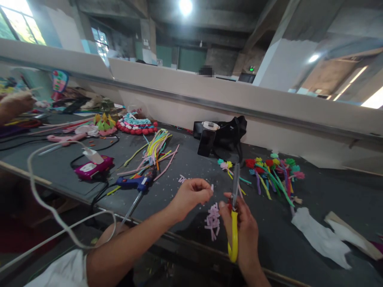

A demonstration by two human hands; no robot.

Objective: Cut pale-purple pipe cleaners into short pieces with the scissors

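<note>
Right hand (243, 233) is wrapping its fingers round the yellow-handled scissors (234, 223), blades pointing up, while left hand (191, 195) is pinching a tiny pink piece (212, 186) above the cut pile (213, 221), so near those blades a fingertip could get nipped.

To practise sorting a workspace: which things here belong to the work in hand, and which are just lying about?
In use: left hand, pink piece, right hand, scissors, cut pink pile.
Lying about: glue gun, flowers, black bag, white glove.
</note>
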